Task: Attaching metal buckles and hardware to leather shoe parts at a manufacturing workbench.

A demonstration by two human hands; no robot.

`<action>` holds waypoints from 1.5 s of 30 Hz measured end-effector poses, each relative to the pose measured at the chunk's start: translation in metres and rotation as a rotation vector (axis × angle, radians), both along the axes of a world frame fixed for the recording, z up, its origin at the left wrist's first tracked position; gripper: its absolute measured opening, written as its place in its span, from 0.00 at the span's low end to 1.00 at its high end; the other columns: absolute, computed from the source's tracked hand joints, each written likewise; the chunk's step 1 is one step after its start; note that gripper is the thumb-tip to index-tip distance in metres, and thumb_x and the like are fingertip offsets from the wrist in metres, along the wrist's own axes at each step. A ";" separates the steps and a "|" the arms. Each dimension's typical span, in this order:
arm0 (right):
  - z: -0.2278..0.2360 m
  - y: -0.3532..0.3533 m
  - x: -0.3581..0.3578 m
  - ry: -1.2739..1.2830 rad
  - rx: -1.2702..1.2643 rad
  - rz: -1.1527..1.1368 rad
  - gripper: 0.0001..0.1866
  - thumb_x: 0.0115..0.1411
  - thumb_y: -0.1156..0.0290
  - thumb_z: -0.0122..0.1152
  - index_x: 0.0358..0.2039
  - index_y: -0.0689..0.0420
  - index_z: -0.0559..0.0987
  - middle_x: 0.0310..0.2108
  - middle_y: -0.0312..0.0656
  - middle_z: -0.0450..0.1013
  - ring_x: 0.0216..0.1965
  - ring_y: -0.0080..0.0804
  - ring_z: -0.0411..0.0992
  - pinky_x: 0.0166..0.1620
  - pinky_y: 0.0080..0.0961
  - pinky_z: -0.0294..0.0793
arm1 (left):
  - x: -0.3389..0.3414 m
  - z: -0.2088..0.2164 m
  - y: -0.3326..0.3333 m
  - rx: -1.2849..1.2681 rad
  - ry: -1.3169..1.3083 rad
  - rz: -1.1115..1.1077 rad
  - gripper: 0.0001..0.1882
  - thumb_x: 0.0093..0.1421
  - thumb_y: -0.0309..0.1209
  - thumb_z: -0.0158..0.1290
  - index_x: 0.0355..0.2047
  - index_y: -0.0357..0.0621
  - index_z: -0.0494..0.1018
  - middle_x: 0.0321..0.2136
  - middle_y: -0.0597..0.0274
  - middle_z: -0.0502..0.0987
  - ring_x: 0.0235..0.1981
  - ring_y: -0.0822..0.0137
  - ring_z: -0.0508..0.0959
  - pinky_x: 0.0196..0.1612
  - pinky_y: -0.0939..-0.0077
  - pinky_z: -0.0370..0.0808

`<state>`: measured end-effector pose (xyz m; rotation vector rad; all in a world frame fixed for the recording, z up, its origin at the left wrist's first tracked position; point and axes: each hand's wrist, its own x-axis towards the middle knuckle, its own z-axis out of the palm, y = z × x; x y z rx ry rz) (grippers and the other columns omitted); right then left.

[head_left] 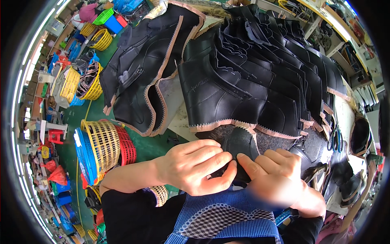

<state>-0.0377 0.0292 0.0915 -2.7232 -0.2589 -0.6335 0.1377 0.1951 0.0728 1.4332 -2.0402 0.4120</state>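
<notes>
while both hands are meeting at its near end, a black leather-like piece [239, 142] is resting on a dark speckled pad [278, 144], between the apron [227, 219] and a pile of black panels [260, 89]. the left hand [199, 164] is pinching narrowly, thumb and forefinger closing on the piece; the right hand [274, 173] is curling its fingers and pressing its thumb there, also holding narrowly, with its wrist side blurring out. the pile's front edge is hanging just ahead of the fingers, leaving only a thin strip of pad; leftward, past the bench [178, 122], green floor [146, 150] is opening more room.

the piece is looking smooth and dull, a pale zigzag border running down its right side, while the pad is showing a grainy face. the panels are shining softly, layering in curved shapes with stitched lines and pinkish toothed borders. a second stack [140, 81] is leaning out at the left. farther off, a yellow lattice basket [101, 146] is standing beside a red one [126, 146], and blue-handled scissors [335, 138] are lying right of the pile.
</notes>
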 end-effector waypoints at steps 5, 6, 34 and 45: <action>-0.007 0.005 0.002 -0.035 -0.058 0.007 0.15 0.46 0.71 0.66 0.36 0.64 0.81 0.20 0.32 0.67 0.18 0.21 0.68 0.20 0.19 0.65 | -0.002 -0.003 0.000 0.014 0.002 0.008 0.09 0.50 0.30 0.60 0.34 0.50 0.81 0.33 0.64 0.81 0.31 0.68 0.81 0.40 0.71 0.83; -0.009 0.006 0.003 -0.032 -0.056 0.007 0.15 0.46 0.71 0.66 0.36 0.64 0.81 0.20 0.32 0.67 0.18 0.21 0.68 0.20 0.19 0.65 | -0.002 -0.003 -0.001 0.022 0.016 0.012 0.09 0.50 0.30 0.61 0.34 0.48 0.81 0.33 0.63 0.81 0.31 0.68 0.81 0.41 0.71 0.83; -0.060 0.077 -0.079 0.232 0.557 -0.065 0.14 0.48 0.70 0.67 0.33 0.64 0.78 0.29 0.44 0.75 0.30 0.39 0.78 0.31 0.30 0.78 | -0.039 -0.041 0.032 0.659 0.489 -0.403 0.09 0.48 0.28 0.63 0.32 0.48 0.80 0.32 0.66 0.80 0.28 0.66 0.80 0.26 0.73 0.76; -0.134 -0.037 -0.108 0.079 0.065 -0.479 0.15 0.49 0.77 0.71 0.39 0.57 0.80 0.50 0.46 0.73 0.54 0.49 0.72 0.55 0.43 0.74 | -0.059 -0.055 0.008 0.587 0.308 -0.576 0.07 0.51 0.27 0.61 0.32 0.49 0.77 0.27 0.67 0.75 0.27 0.70 0.78 0.32 0.77 0.79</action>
